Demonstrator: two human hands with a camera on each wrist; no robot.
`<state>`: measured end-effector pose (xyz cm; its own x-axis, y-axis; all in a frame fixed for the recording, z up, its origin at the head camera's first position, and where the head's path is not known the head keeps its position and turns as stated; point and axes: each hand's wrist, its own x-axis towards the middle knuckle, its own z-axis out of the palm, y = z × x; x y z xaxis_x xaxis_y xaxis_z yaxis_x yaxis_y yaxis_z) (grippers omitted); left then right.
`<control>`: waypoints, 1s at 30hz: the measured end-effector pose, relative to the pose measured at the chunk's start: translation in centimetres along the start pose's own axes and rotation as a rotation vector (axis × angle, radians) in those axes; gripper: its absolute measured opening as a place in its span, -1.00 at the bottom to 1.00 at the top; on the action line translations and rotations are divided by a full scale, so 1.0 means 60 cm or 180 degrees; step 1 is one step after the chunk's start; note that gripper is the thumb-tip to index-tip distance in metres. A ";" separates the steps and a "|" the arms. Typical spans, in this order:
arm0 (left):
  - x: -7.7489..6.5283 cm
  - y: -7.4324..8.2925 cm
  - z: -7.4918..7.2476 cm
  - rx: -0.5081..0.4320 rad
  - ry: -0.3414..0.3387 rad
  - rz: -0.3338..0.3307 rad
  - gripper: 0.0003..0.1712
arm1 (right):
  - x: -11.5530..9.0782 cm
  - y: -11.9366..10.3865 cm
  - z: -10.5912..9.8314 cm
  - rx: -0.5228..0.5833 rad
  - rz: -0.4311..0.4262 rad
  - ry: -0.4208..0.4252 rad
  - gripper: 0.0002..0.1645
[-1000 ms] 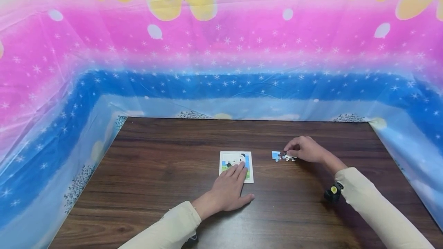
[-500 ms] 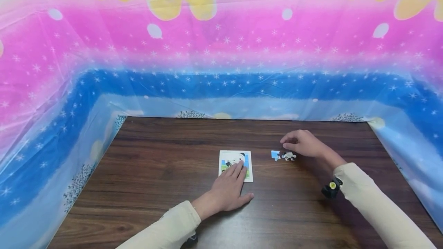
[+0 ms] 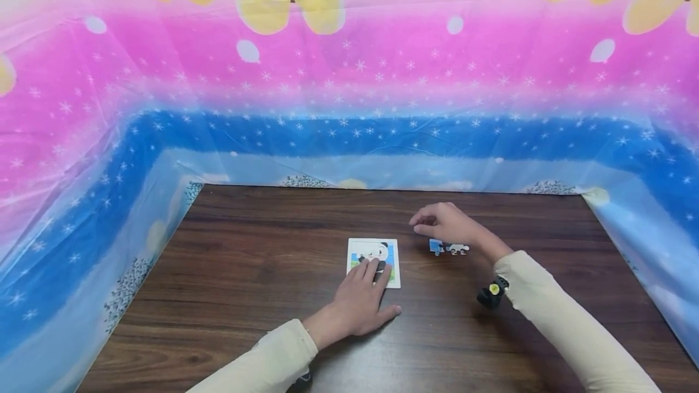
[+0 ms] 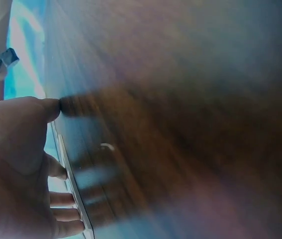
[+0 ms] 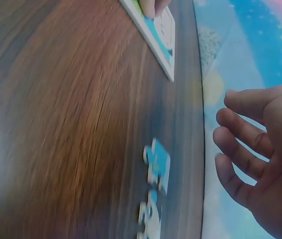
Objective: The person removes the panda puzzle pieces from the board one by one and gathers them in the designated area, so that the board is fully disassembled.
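Note:
A panda jigsaw puzzle in a white-framed tray [image 3: 397, 268] lies on the table. My left hand [image 3: 356, 303] rests across its lower part with straight fingers and the thumb spread, hiding some of the picture. In the left wrist view the fingertips lie at the edge of the tray [image 4: 73, 180]. My right hand [image 3: 452, 227] hovers above the table, right of the tray, with loosely bent fingers holding nothing. Below it lie two loose puzzle pieces: a blue one [image 5: 159, 167] and a black-and-white one [image 5: 153, 218], side by side.
The dark wooden table [image 3: 246, 272] ends at the back against a pink and blue patterned cloth [image 3: 327, 132]. This cloth also hangs along both sides. Small black devices are strapped to the wrists, the right one [image 3: 491, 295] showing a yellow spot.
My right hand has lifted off the black-and-white puzzle piece and moved left, toward the tray, leaving both pieces on the table. The left hand has stayed on the puzzle.

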<state>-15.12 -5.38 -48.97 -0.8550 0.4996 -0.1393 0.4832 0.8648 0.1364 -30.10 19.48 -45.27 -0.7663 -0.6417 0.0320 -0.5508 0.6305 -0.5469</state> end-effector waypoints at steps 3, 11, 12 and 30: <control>-0.003 -0.001 0.001 0.0037 0.0001 0.0029 -0.02 | 0.015 -0.010 0.012 0.0007 -0.0074 -0.0038 -0.74; -0.009 -0.002 0.002 0.0075 -0.0049 0.0082 0.05 | 0.045 -0.020 0.046 -0.0035 -0.0217 -0.0110 -0.79; -0.009 -0.003 0.003 0.0070 -0.0067 0.0080 0.05 | 0.048 -0.020 0.050 -0.0041 -0.0226 -0.0128 -0.79; -0.009 -0.009 0.004 0.0137 -0.0061 0.0098 0.04 | 0.066 -0.031 0.086 -0.0227 -0.0473 -0.0271 -0.78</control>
<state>-14.87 -6.11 -49.21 -0.8360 0.5265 -0.1545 0.5172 0.8501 0.0987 -30.41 13.50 -48.44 -0.6457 -0.7628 0.0356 -0.6803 0.5534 -0.4805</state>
